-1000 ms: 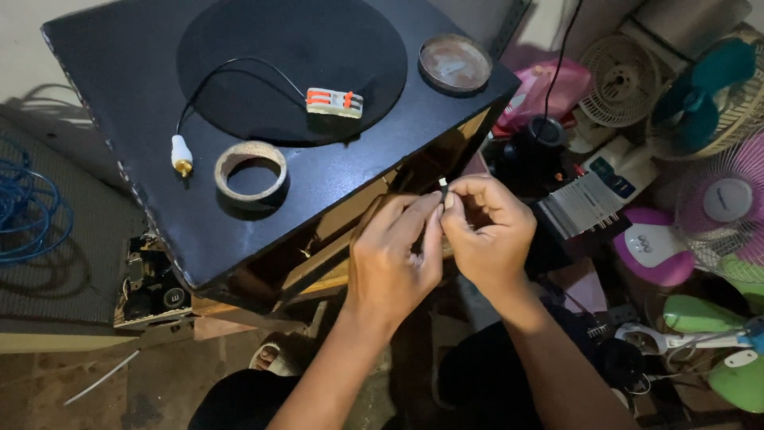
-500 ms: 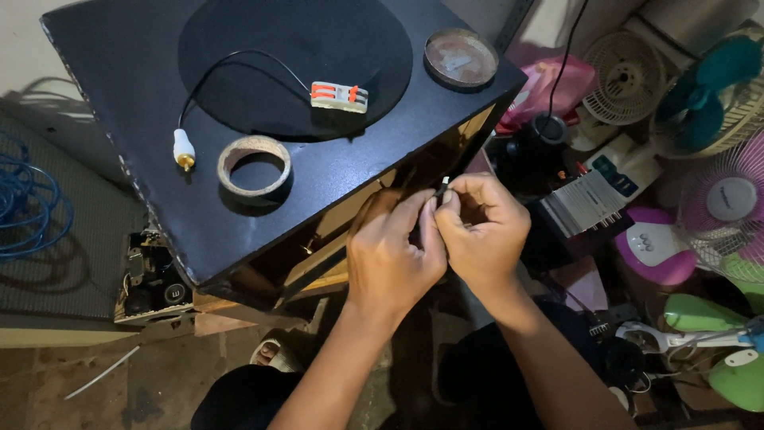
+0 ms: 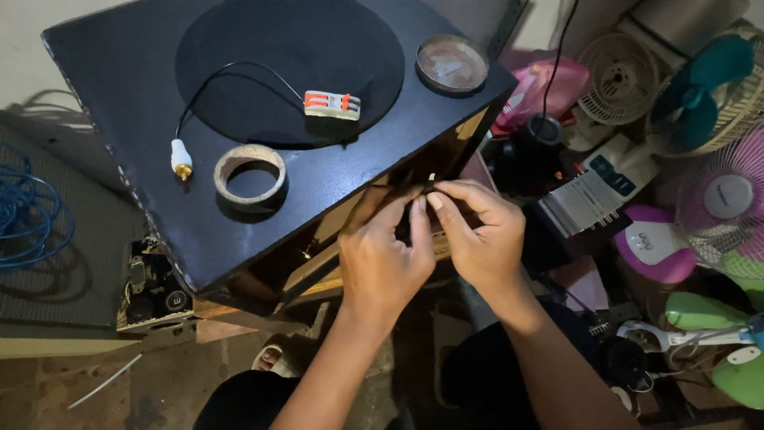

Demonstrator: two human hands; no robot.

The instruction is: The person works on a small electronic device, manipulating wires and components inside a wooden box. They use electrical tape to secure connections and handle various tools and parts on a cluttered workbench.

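My left hand [image 3: 386,255] and my right hand [image 3: 477,235] meet fingertip to fingertip just off the near edge of a black speaker box [image 3: 143,127]. Between the fingertips both hands pinch a small dark cable end [image 3: 430,182]; its shape is mostly hidden by my fingers. On the box top lie a black cable with a white and gold plug [image 3: 181,158], a small clear connector block with orange levers [image 3: 332,104], a roll of tape [image 3: 249,173] and a round metal lid [image 3: 452,63].
Several small fans [image 3: 716,87] and fan parts crowd the right side, with a pink bottle [image 3: 541,87] and a white device [image 3: 593,195]. A blue wire coil [image 3: 24,215] lies at left. A small circuit unit [image 3: 151,291] sits on the floor below the box.
My hands stay together at the box edge, with the fingers shifting slightly on the small cable end. Things on the box top have not moved.
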